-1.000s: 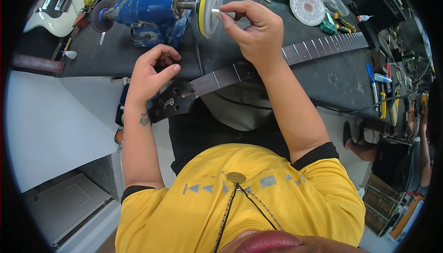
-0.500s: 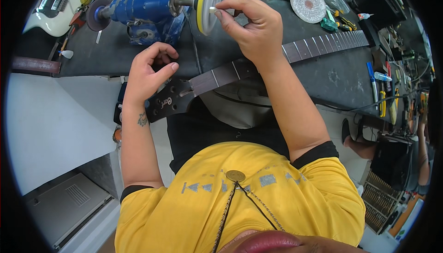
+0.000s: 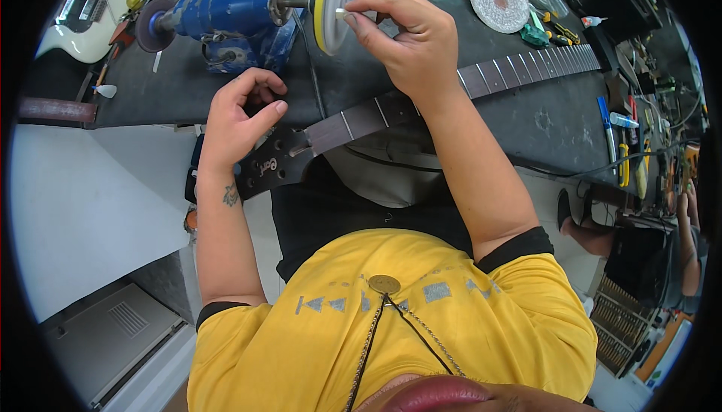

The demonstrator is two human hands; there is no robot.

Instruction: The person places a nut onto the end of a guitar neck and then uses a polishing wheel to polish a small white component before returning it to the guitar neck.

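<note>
Between thumb and forefinger, my right hand (image 3: 410, 40) pinches a small white piece (image 3: 341, 14). That piece is up against the face of the sanding disc (image 3: 345, 2), which has a yellow rim and sits on the right end of a blue bench grinder (image 3: 229, 6). Resting near the bench edge, my left hand (image 3: 244, 115) is loosely curled and holds nothing, with its thumb apart from the fingers. A guitar neck (image 3: 496, 77) with a dark fretboard lies along the bench edge. Its black headstock (image 3: 272, 164) is beside my left hand, and my right forearm covers part of the fretboard.
A dark wheel (image 3: 154, 25) is on the grinder's left end. A white electric guitar body (image 3: 86, 21) lies at the far left. A round clear dish (image 3: 500, 4), pens (image 3: 606, 122) and a yellow cutter (image 3: 623, 165) lie rightward. Another person's leg (image 3: 590, 237) shows at the right.
The view has shifted slightly, so the grinder sits a little further left and higher. My right hand keeps the white piece at the disc; my left hand looks almost unmoved.
</note>
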